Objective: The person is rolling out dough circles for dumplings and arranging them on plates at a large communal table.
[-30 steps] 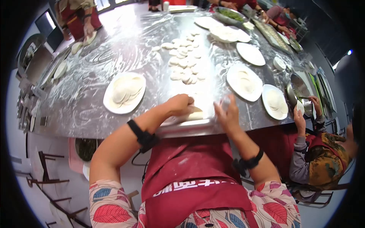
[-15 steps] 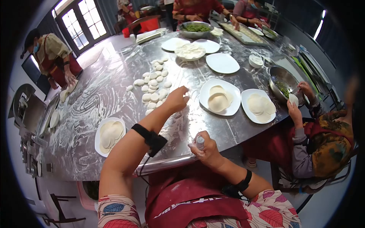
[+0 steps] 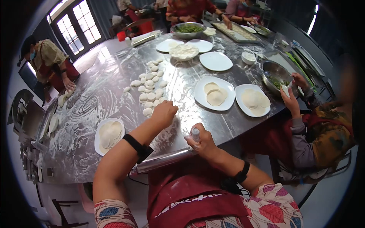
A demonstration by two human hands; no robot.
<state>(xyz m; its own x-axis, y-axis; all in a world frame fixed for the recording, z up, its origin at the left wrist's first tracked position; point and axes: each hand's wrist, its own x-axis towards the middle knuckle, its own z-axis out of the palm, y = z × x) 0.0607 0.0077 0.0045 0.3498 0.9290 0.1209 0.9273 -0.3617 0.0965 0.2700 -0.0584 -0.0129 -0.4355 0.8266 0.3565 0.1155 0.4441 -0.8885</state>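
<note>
My left hand point(image 3: 165, 113) is over the steel table beside the lower end of a group of small dough pieces point(image 3: 151, 96). Its fingers are curled together, and what they hold, if anything, is hidden. Closer to the table's front edge, my right hand point(image 3: 201, 141) is wrapped round a floury rolling pin point(image 3: 195, 133), which points up and away. Beyond my hands, a white plate point(image 3: 199, 95) carries thin dough rounds point(image 3: 216, 97). Another plate of rounds point(image 3: 253, 100) stands to its right. A third plate point(image 3: 99, 146) with stacked rounds is left of my left forearm.
A co-worker at the right holds a wrapper near a steel bowl point(image 3: 266, 72) of green filling. Flour fills a bowl point(image 3: 184, 57) farther back, beside white plates point(image 3: 216, 61). Another person handles dough at the left, and others work around a tray point(image 3: 235, 33) at the back.
My left hand has moved down and left, nearer the dough pieces. My right hand still grips the rolling pin. The view has shifted slightly.
</note>
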